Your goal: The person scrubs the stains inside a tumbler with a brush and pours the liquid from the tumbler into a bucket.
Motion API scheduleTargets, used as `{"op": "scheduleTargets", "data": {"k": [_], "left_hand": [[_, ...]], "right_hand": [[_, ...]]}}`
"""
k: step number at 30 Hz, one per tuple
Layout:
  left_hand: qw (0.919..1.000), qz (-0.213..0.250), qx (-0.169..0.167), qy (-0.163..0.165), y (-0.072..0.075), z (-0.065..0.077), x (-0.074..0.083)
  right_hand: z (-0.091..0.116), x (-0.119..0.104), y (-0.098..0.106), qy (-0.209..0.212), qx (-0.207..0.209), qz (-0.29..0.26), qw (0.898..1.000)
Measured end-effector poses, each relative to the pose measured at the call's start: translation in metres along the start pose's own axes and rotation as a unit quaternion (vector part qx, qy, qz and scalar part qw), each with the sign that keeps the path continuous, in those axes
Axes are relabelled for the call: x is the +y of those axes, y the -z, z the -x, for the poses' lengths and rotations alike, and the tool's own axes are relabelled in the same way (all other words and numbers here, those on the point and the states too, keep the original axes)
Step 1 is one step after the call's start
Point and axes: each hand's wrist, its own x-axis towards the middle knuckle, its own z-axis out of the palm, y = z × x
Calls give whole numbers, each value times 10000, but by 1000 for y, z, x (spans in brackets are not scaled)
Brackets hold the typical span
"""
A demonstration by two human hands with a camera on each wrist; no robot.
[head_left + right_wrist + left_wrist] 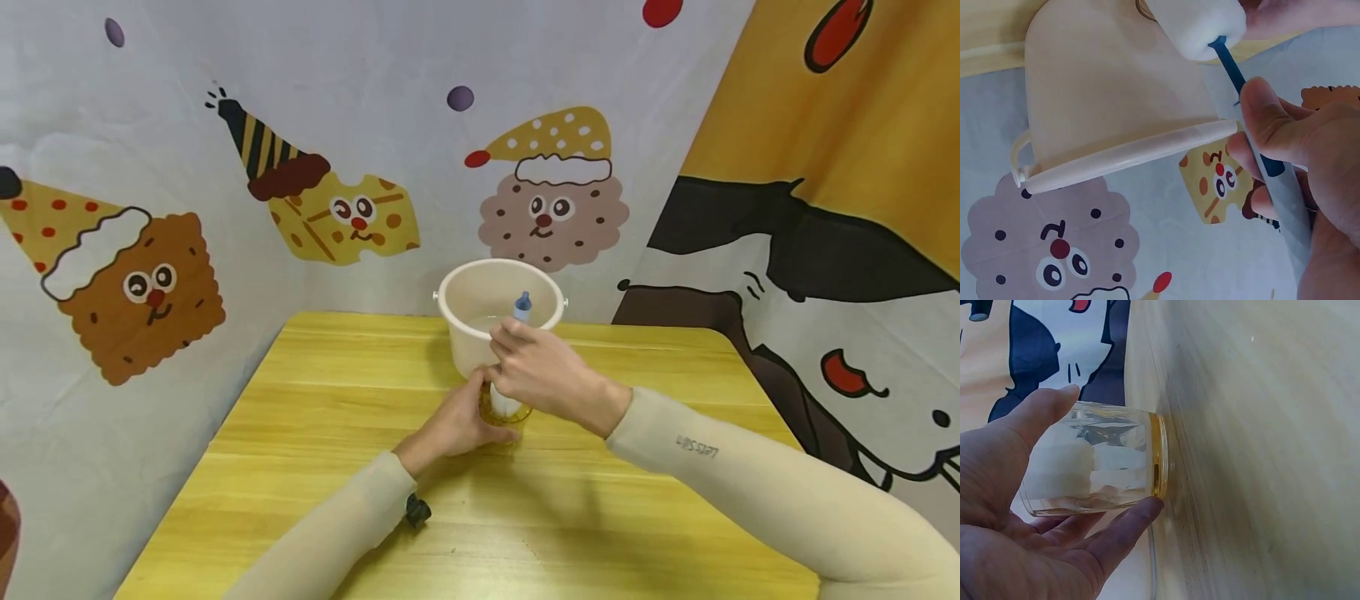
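My left hand (459, 421) grips a clear drinking glass (1122, 456) with an amber-tinted base. In the left wrist view its thumb lies along one side and the fingers along the other, with the base close over the table. A bottle brush is in my right hand (551, 373), which grips its long grey and blue handle (1279, 187). The brush's white sponge head (1204, 25) points down into the glass in the head view. The handle's blue end (522, 302) sticks up above the right hand.
A white bucket (467, 346) stands just behind the hands at the table's back edge, with what looks like water inside. The yellow wood-grain table (315, 433) spreads around them. A cartoon-printed cloth (360, 100) hangs behind. A small black device (417, 510) shows by the left forearm.
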Motion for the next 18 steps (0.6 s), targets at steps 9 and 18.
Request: {"op": "scheduleTargets", "data": {"k": [9,18], "left_hand": [[10000,-25,57,-7,-1,0,4],[9999,73,73,36,-2,2,4]], "right_hand": [[6,6,-3,-55,-13,-49,10000],[14,1,-4,-22,49,-142,9999]]}}
